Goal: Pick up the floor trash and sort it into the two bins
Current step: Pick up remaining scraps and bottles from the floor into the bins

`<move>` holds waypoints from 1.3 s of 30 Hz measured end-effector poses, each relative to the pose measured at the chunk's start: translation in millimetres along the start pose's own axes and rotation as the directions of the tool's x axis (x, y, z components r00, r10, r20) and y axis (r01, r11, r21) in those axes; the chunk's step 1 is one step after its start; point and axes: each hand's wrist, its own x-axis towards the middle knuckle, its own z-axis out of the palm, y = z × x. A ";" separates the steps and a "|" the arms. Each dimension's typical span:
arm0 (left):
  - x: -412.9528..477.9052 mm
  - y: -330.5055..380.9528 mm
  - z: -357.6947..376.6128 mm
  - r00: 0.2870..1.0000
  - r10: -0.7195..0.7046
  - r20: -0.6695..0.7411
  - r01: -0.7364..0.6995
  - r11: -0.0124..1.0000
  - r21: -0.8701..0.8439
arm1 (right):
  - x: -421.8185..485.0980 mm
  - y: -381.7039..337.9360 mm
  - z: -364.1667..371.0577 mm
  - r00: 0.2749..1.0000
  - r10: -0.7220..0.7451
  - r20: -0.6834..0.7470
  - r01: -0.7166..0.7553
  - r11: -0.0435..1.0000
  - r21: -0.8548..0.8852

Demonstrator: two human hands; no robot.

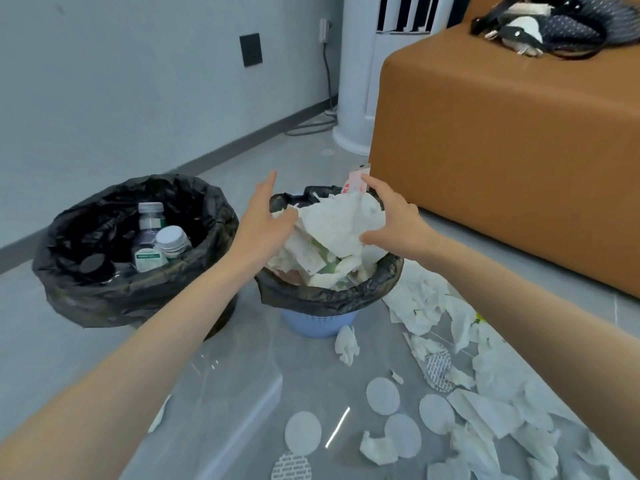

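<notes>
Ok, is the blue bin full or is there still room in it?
Full. Crumpled white paper is heaped above the rim of the black liner in the blue bin, with no free space visible.

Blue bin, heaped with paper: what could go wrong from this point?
1. The paper heap already stands above the rim of the blue bin; with the left hand and right hand flanking it, pressing could push sheets over the edge.
2. Loaded this high, the bin might tip under a sideways shove.
3. Many tissues lie on the floor beside it; they likely will not all fit.
</notes>
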 end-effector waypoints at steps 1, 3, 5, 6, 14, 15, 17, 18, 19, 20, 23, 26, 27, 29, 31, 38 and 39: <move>-4.4 1.4 -0.4 1.000 -0.002 -0.019 0.001 0.999 -0.054 | -6.4 3.3 -0.8 1.000 0.014 -0.025 -0.014 1.000 0.023; -13.3 2.2 0.1 0.998 0.031 -0.057 -0.035 0.996 -0.085 | -22.3 8.7 -0.3 0.995 0.042 -0.090 -0.037 0.997 0.064; -25.0 0.5 2.2 0.992 0.090 -0.093 -0.098 0.992 -0.083 | -40.8 14.0 2.5 0.985 0.064 -0.158 -0.048 0.994 0.098; -33.3 -1.1 3.8 0.987 0.113 -0.116 -0.123 0.989 -0.087 | -52.1 16.7 5.2 0.979 0.088 -0.186 -0.062 0.988 0.141; -110.5 -17.5 27.7 0.936 0.235 -0.263 -0.262 0.963 -0.070 | -139.0 51.6 60.0 0.961 0.262 -0.089 -0.221 0.921 0.321; -121.4 -21.6 32.8 0.942 0.226 -0.250 -0.254 0.963 -0.089 | -148.4 56.5 68.7 0.963 0.268 -0.036 -0.246 0.924 0.293; -142.1 -35.4 46.9 0.968 0.185 -0.172 -0.203 0.975 -0.095 | -167.0 66.3 86.3 0.959 0.274 0.076 -0.284 0.938 0.202; -153.8 -46.4 54.7 0.983 0.148 -0.111 -0.158 0.984 -0.082 | -177.9 70.9 96.9 0.949 0.284 0.140 -0.304 0.940 0.157; -160.5 -56.4 61.0 0.992 0.116 -0.051 -0.119 0.991 -0.060 | -184.0 74.9 105.1 0.939 0.288 0.189 -0.313 0.943 0.115; -168.9 -68.3 67.1 0.997 0.078 0.013 -0.077 0.997 -0.017 | -192.0 78.8 114.3 0.928 0.294 0.231 -0.317 0.946 0.072; -188.1 -104.4 81.9 0.982 -0.050 0.183 0.023 0.989 0.148 | -213.3 90.9 142.6 0.880 0.294 0.374 -0.285 0.955 -0.081; -201.7 -133.1 89.3 0.875 -0.268 0.402 0.111 0.921 0.373 | -236.4 101.8 166.1 0.790 0.293 0.538 -0.162 0.947 -0.277; -207.1 -140.4 91.1 0.808 -0.347 0.477 0.108 0.882 0.459 | -244.4 104.5 171.6 0.773 0.296 0.561 -0.110 0.934 -0.341; -216.7 -149.5 93.0 0.677 -0.457 0.577 0.058 0.815 0.577 | -253.8 108.2 178.9 0.782 0.291 0.551 -0.022 0.897 -0.442; -225.9 -154.2 95.3 0.615 -0.473 0.631 -0.010 0.795 0.607 | -256.2 112.2 183.1 0.804 0.278 0.526 0.003 0.882 -0.472; -234.5 -162.7 87.2 0.612 -0.407 0.678 -0.093 0.815 0.572 | -253.9 129.6 183.2 0.802 0.333 0.496 -0.202 0.932 -0.300; -232.5 -162.5 82.3 0.631 -0.388 0.671 -0.098 0.818 0.566 | -253.3 131.8 182.2 0.806 0.333 0.489 -0.235 0.939 -0.252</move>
